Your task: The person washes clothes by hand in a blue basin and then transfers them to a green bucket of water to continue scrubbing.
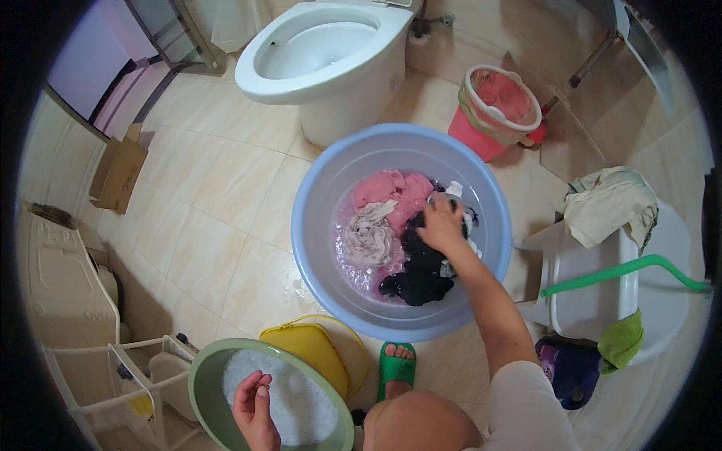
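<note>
A big light-blue tub (308, 293) stands on the floor with wet clothes in shallow, pinkish water. My right hand (441, 224) reaches in with fingers apart, resting on a black garment (421, 274). To the left of it lie a pink garment (387, 192) and a whitish patterned cloth (368, 237); bits of white cloth show at the right. My left hand (254, 410) is held over a green basin (214, 357) of sudsy water (289, 395). Its fingers are curled in against the thumb, and I cannot make out anything in them.
Between basin and tub stands a yellow bucket (312, 346), near my foot in a green slipper (396, 368). A toilet (353, 90) and a pink bin (466, 131) are behind the tub. At right, a white washer-like tub (587, 289) carries a green hose (602, 278) and a beige cloth (613, 207).
</note>
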A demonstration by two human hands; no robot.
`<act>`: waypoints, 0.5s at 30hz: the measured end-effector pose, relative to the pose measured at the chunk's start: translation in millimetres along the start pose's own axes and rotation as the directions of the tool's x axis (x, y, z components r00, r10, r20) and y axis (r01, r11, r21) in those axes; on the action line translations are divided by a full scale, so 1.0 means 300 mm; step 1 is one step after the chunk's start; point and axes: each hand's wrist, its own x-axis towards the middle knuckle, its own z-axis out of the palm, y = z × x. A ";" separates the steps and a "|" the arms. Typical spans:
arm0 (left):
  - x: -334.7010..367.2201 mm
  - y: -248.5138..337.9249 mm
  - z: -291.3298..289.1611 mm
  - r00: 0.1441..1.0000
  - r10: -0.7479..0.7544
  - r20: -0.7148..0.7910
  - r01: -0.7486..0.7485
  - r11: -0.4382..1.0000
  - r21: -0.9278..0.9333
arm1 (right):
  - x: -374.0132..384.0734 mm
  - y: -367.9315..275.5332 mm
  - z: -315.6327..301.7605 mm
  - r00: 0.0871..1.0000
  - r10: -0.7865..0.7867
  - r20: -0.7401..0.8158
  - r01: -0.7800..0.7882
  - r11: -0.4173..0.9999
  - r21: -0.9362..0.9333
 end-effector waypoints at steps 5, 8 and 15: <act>0.038 0.145 0.116 0.949 0.312 -0.038 -0.301 0.937 0.178 | 0.070 -0.284 0.119 0.981 -0.076 0.176 0.025 0.962 0.273; 0.142 0.261 0.198 0.897 0.388 0.213 -0.440 0.831 0.340 | 0.031 -0.340 0.293 0.979 -0.128 0.160 0.065 0.936 0.347; 0.332 0.397 0.416 0.670 0.312 0.674 -0.727 0.459 0.510 | -0.047 -0.308 0.278 0.872 -0.266 0.412 -0.016 0.824 0.566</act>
